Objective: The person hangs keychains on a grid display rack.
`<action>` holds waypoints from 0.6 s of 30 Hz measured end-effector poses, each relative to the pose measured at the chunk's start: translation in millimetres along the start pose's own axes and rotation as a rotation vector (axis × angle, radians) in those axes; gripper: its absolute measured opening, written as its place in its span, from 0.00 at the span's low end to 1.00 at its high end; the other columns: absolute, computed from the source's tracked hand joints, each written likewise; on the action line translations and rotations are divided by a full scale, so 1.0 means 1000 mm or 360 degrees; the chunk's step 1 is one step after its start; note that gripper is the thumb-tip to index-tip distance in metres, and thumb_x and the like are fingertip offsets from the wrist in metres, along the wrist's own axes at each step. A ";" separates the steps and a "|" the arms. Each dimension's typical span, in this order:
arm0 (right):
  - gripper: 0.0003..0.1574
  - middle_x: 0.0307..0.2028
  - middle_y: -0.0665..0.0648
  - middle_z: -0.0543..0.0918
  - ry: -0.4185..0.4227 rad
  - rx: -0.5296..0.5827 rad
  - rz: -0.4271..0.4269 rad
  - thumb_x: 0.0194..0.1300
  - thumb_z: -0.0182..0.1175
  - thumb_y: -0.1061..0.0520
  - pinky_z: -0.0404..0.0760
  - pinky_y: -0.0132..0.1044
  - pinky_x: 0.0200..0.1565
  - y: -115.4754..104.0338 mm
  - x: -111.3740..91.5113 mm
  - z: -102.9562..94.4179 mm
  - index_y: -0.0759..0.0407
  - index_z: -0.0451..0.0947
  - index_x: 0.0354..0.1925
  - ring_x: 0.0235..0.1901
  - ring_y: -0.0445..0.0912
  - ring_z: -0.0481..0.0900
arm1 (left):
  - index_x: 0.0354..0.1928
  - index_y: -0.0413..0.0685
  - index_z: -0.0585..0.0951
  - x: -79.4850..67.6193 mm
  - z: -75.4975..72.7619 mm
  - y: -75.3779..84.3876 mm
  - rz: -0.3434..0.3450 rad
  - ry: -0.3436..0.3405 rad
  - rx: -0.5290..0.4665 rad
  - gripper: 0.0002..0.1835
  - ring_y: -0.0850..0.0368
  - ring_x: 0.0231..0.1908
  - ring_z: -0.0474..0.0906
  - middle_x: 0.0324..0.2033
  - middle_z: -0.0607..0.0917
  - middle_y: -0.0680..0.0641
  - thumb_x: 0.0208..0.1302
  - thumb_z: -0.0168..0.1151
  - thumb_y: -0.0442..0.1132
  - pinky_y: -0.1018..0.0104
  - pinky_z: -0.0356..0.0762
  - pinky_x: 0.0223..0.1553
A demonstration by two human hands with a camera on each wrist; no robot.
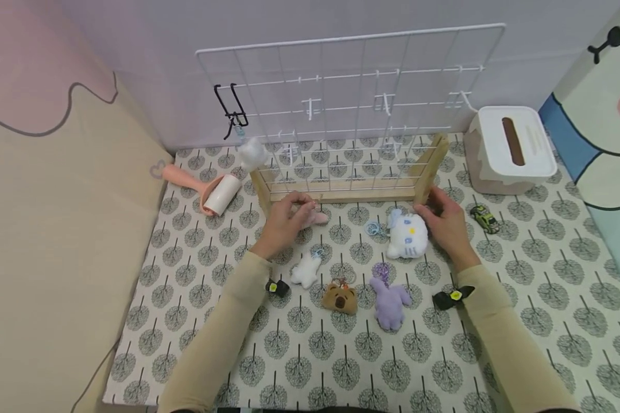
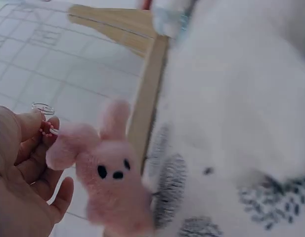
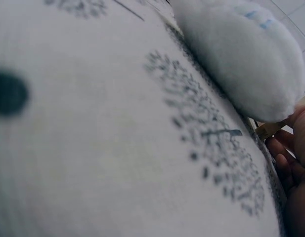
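Observation:
My left hand [image 1: 283, 225] pinches the beaded chain of a pink bunny plush keychain [image 2: 115, 182] between thumb and fingers. The bunny hangs beside the front bar of a white wire grid rack [image 1: 341, 198], its body mostly hidden by the hand in the head view. At the rack's right end, my right hand [image 1: 448, 226] grips the lower end of the wooden foot [image 1: 426, 172], thumb in front and fingers behind. A white cat plush [image 1: 408, 236] with a blue bow lies just left of that hand. Another white plush [image 1: 253, 154] hangs from a black hook [image 1: 232, 112] at the grid's left.
Nearer me lie a small white plush [image 1: 306, 269], a brown bear plush [image 1: 340, 298] and a purple plush [image 1: 390, 304]. A lint roller [image 1: 222, 195] is at left. On the right are a tissue box [image 1: 516, 149] and a green toy car [image 1: 484, 219]. White hooks [image 1: 386, 104] stick out from the grid.

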State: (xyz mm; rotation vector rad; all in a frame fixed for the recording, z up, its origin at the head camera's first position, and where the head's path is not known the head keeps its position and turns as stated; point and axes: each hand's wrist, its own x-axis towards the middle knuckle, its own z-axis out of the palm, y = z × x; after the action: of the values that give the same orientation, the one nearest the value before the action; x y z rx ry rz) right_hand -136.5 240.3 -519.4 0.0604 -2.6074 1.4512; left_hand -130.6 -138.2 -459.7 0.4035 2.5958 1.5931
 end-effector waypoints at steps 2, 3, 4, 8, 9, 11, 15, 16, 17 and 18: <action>0.37 0.58 0.70 0.84 0.0001 -0.0004 0.0002 0.74 0.68 0.55 0.71 0.25 0.50 0.000 0.000 0.000 0.57 0.70 0.76 0.54 0.59 0.82 | 0.54 0.41 0.82 -0.003 -0.007 0.006 -0.0026 0.0064 -0.0161 0.12 0.54 0.46 0.82 0.50 0.86 0.41 0.80 0.59 0.42 0.61 0.83 0.50; 0.37 0.58 0.70 0.84 0.0001 -0.0002 0.0004 0.74 0.68 0.55 0.71 0.25 0.50 0.001 0.001 0.000 0.58 0.70 0.76 0.54 0.59 0.82 | 0.54 0.40 0.82 -0.003 -0.009 0.008 -0.0034 0.0097 -0.0241 0.12 0.55 0.46 0.82 0.50 0.86 0.41 0.80 0.59 0.42 0.63 0.83 0.50; 0.37 0.58 0.70 0.84 0.0001 0.0000 0.0005 0.74 0.68 0.55 0.71 0.25 0.50 0.001 0.001 0.001 0.58 0.70 0.76 0.54 0.59 0.82 | 0.54 0.38 0.81 -0.004 -0.011 0.011 -0.0031 0.0133 -0.0306 0.13 0.55 0.46 0.81 0.49 0.85 0.41 0.80 0.60 0.41 0.64 0.82 0.50; 0.37 0.58 0.71 0.84 0.0005 0.0008 0.0010 0.74 0.68 0.56 0.71 0.24 0.50 0.001 0.000 0.001 0.58 0.70 0.76 0.53 0.57 0.81 | 0.52 0.34 0.81 -0.008 -0.019 0.024 0.0025 0.0258 -0.0532 0.11 0.57 0.43 0.82 0.47 0.85 0.41 0.79 0.59 0.37 0.66 0.82 0.50; 0.37 0.58 0.71 0.84 0.0007 0.0007 0.0011 0.74 0.68 0.56 0.71 0.24 0.50 0.000 0.000 0.001 0.58 0.70 0.76 0.53 0.58 0.81 | 0.51 0.34 0.81 -0.009 -0.021 0.028 0.0045 0.0282 -0.0586 0.10 0.58 0.42 0.82 0.47 0.85 0.39 0.79 0.59 0.36 0.66 0.83 0.49; 0.37 0.58 0.71 0.84 0.0007 0.0005 0.0013 0.74 0.68 0.56 0.71 0.24 0.50 -0.001 -0.001 0.000 0.58 0.70 0.76 0.54 0.58 0.81 | 0.49 0.38 0.82 -0.010 -0.024 0.034 0.0089 0.0326 -0.0677 0.07 0.59 0.39 0.83 0.45 0.85 0.40 0.79 0.58 0.33 0.67 0.85 0.47; 0.37 0.59 0.71 0.83 0.0005 0.0003 0.0014 0.74 0.68 0.56 0.71 0.24 0.50 -0.002 0.000 0.000 0.59 0.70 0.76 0.55 0.60 0.81 | 0.45 0.48 0.82 -0.008 -0.031 0.043 0.0175 0.0389 -0.0819 0.06 0.57 0.40 0.80 0.44 0.85 0.44 0.78 0.57 0.31 0.69 0.85 0.43; 0.37 0.59 0.71 0.83 0.0005 0.0003 0.0016 0.74 0.68 0.56 0.71 0.24 0.51 -0.002 0.000 0.000 0.59 0.70 0.76 0.55 0.60 0.81 | 0.45 0.49 0.82 -0.006 -0.032 0.045 0.0193 0.0405 -0.0833 0.07 0.56 0.41 0.81 0.43 0.85 0.46 0.78 0.57 0.31 0.68 0.85 0.43; 0.37 0.58 0.71 0.83 0.0006 0.0004 0.0018 0.74 0.68 0.56 0.71 0.24 0.50 -0.002 0.000 0.000 0.59 0.70 0.76 0.55 0.60 0.81 | 0.44 0.50 0.82 -0.005 -0.033 0.046 0.0212 0.0419 -0.0834 0.07 0.55 0.42 0.81 0.43 0.85 0.47 0.78 0.57 0.30 0.68 0.84 0.45; 0.37 0.58 0.71 0.83 0.0006 0.0004 0.0021 0.74 0.68 0.56 0.71 0.24 0.50 -0.002 0.000 0.000 0.58 0.70 0.76 0.55 0.60 0.81 | 0.44 0.50 0.83 -0.003 -0.034 0.046 0.0223 0.0431 -0.0823 0.07 0.55 0.43 0.81 0.43 0.85 0.48 0.78 0.58 0.31 0.67 0.83 0.46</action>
State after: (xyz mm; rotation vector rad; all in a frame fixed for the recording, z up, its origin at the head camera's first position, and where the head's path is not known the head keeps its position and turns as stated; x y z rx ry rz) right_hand -136.1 239.0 -517.5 0.0410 -2.6078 1.4571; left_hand -125.5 -148.5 -403.8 0.3501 2.2233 2.4210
